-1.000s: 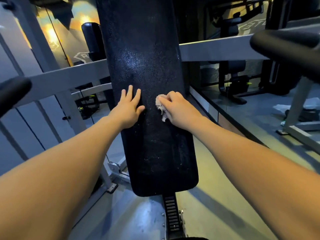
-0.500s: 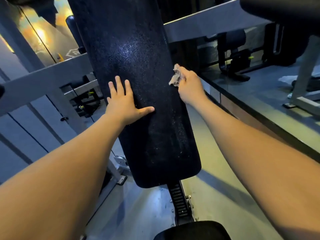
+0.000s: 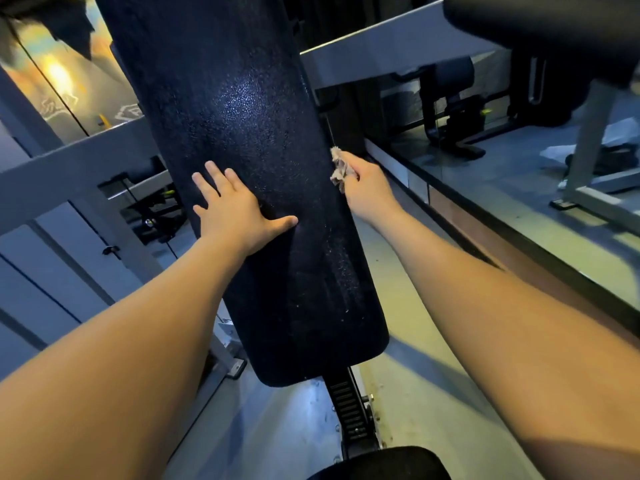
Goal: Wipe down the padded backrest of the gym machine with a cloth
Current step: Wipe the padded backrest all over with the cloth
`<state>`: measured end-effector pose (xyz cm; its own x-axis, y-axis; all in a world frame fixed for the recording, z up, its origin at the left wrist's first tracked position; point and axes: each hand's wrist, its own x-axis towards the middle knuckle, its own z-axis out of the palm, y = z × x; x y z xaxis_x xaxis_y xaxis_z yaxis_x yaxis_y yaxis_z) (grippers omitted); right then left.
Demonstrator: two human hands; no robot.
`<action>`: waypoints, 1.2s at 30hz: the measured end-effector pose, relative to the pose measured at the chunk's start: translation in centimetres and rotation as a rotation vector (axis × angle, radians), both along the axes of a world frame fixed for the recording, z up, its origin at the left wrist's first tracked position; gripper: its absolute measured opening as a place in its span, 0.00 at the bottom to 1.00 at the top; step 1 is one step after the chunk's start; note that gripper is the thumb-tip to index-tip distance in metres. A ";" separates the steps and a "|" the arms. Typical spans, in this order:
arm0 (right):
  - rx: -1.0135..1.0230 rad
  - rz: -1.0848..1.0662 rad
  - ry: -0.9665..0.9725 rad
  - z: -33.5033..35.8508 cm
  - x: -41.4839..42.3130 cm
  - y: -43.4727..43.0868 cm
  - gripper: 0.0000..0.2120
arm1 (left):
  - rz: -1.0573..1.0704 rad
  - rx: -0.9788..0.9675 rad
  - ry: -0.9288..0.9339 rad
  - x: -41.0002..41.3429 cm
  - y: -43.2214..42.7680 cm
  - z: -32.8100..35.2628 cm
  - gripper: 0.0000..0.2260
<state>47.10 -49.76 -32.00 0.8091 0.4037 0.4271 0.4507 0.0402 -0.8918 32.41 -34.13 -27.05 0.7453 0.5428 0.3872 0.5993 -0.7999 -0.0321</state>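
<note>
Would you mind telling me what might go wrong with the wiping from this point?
The small bunched cloth in the right hand sits at the right edge of the backrest; it may slide off and wipe nothing.
The left hand lies flat on the backrest, so the patch under it may be missed.
Pale specks show low on its right side; they may be left behind.

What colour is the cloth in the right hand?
Light beige or tan; the cloth shows in the head view, bunched in the right hand at the backrest's edge.
</note>
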 end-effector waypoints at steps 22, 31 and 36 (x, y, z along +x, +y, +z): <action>-0.006 0.128 0.038 -2.6 -0.3 -0.1 0.25 | -0.007 0.024 -0.015 0.0 0.0 -0.3 0.68; 0.017 0.031 0.076 -7.5 -1.9 -1.1 0.21 | -0.008 0.029 -0.021 0.0 0.1 -0.6 0.67; -0.111 0.051 0.079 -8.8 -1.4 -1.4 0.22 | -0.009 0.031 -0.021 -0.1 0.2 -0.7 0.67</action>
<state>45.66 -51.12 -40.76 0.8156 0.4864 0.3133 0.3790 -0.0400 -0.9245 32.31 -33.96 -27.72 0.7413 0.5238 0.4196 0.5932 -0.8038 -0.0447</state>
